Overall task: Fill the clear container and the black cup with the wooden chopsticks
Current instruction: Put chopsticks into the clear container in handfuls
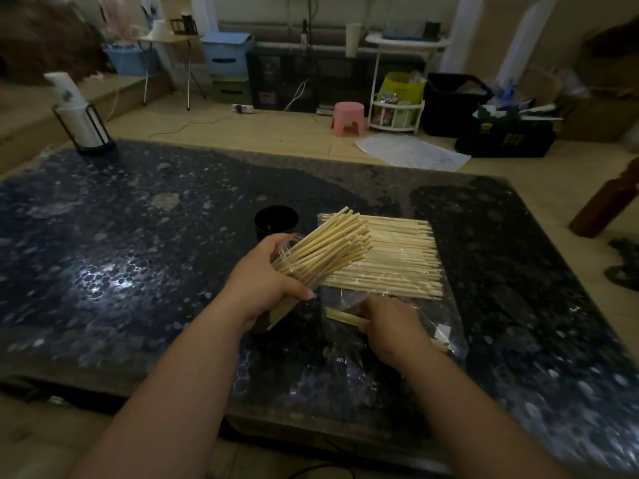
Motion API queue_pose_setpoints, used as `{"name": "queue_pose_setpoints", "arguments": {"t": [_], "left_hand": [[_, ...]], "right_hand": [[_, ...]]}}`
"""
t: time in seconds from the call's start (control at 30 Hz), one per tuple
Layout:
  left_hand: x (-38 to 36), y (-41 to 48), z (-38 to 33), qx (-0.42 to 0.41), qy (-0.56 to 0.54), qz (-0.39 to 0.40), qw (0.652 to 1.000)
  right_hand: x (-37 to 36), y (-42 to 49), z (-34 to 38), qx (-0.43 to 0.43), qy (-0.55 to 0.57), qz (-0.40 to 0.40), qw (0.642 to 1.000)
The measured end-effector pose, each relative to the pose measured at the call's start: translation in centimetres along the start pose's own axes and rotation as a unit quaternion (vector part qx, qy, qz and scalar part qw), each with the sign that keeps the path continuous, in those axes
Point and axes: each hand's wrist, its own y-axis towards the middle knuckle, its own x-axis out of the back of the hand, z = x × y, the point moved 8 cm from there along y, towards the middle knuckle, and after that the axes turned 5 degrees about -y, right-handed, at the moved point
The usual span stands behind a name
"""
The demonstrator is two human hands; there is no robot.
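Observation:
My left hand point(259, 281) grips the clear container point(294, 261), tilted to the right and packed with wooden chopsticks point(332, 243) whose ends fan out over the pile. A flat pile of loose chopsticks point(401, 261) lies on a clear plastic bag point(435, 319) on the dark table. My right hand point(390, 326) pinches a few chopsticks point(342, 317) just below the pile, pointing left toward the container. The black cup point(275, 221) stands upright behind my left hand; no chopsticks show inside it.
The dark speckled table point(138, 236) spreads to both sides. A paper towel roll in a black stand point(79, 115) is at the far left corner. Beyond the table are a pink stool point(348, 117), black bins and a brown chair leg point(608, 202) at right.

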Motion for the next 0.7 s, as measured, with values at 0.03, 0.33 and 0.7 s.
{"name": "queue_pose_setpoints", "arguments": {"t": [0.03,0.33,0.7], "left_hand": [[0.0,0.0,0.0,0.000,0.001,-0.001,1.000],[-0.2,0.0,0.0,-0.007,0.009,-0.001,1.000],[-0.4,-0.1,-0.1,-0.013,0.010,-0.003,1.000]], "right_hand": [[-0.1,-0.1,0.0,0.004,-0.014,0.008,1.000],[-1.0,-0.8,-0.5,0.003,-0.091,0.029,0.995],[-0.9,-2.3,0.5,0.042,-0.101,-0.045,0.993]]}}
